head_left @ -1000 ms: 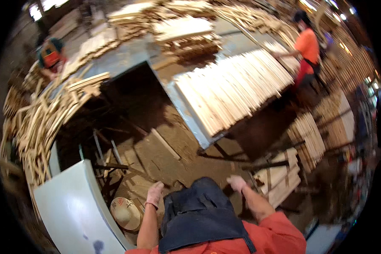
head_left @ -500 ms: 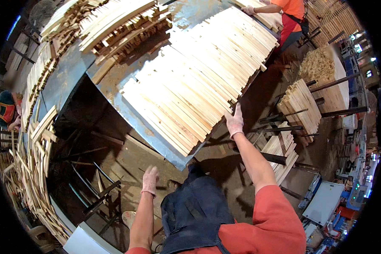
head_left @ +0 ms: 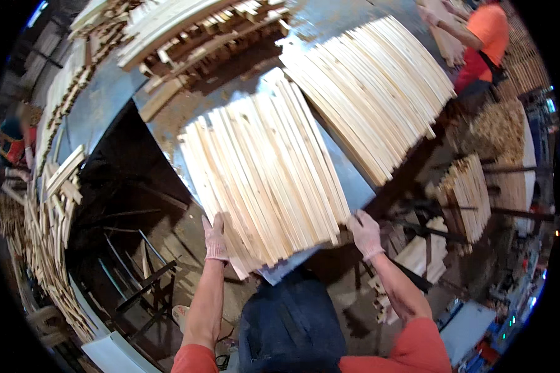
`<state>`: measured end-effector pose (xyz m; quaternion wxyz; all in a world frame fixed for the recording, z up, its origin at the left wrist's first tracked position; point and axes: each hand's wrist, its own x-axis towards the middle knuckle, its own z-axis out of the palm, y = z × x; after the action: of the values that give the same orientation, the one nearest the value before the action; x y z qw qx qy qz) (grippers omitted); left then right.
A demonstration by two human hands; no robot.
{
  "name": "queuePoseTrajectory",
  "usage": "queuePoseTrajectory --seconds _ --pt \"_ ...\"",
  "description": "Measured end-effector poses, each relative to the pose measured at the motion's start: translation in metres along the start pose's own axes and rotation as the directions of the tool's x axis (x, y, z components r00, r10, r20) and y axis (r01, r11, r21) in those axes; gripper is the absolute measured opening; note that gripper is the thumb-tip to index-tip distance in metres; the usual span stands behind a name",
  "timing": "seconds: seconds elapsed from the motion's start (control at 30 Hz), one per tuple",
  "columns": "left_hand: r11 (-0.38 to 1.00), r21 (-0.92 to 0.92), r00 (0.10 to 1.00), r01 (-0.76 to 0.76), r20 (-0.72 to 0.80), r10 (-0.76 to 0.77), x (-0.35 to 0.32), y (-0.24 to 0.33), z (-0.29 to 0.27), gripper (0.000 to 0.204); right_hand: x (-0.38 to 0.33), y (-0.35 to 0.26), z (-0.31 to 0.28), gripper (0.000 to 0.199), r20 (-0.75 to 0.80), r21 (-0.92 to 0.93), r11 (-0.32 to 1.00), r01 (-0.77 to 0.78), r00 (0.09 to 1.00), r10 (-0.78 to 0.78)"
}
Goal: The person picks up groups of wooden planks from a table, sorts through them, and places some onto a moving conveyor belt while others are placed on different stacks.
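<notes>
A batch of pale wooden strips (head_left: 264, 180) lies side by side on the blue metal table (head_left: 348, 168), its near ends reaching past the table's corner. My gloved left hand (head_left: 215, 239) is at the batch's near left edge, fingers pointing up along the outermost strip. At the near right corner, my gloved right hand (head_left: 366, 234) presses against the strips with bent fingers. Between them the two hands clasp the batch from both sides. A second batch of strips (head_left: 373, 93) lies farther right, with a wedge of bare table between the batches.
Stacked lumber (head_left: 186, 37) stands at the far left of the table. At the far right a co-worker in an orange shirt (head_left: 488, 34) handles more wood. Loose strips (head_left: 50, 248) pile up on the left. Wood on dark metal bars (head_left: 466, 199) stands at right.
One part of the strips has come apart from the rest and turned toward me. My left hand has risen to its left edge; my right hand has moved down and slightly right.
</notes>
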<state>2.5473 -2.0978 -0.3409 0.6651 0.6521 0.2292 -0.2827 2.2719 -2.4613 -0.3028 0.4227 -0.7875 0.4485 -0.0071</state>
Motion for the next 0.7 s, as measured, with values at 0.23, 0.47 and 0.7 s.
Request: queuePoseTrajectory --seconds 0.23,0.47,0.7 --pt "0.994 -0.096 0.983 0.059 0.177 -0.041 0.025 0.01 -0.025 0.062 0.131 -0.047 0.033 0.06 -0.184 0.165 0.954 0.249 0.958 -0.219" --pt "0.999 -0.028 0.992 0.038 0.119 -0.034 0.013 0.005 -0.034 0.068 0.12 -0.073 0.061 0.081 0.115 0.347 0.926 0.15 0.973 -0.2" --pt "0.989 -0.001 0.967 0.151 0.206 -0.147 -0.062 -0.021 -0.07 0.064 0.042 -0.058 0.063 0.065 0.387 0.494 0.83 -0.259 0.92 0.057"
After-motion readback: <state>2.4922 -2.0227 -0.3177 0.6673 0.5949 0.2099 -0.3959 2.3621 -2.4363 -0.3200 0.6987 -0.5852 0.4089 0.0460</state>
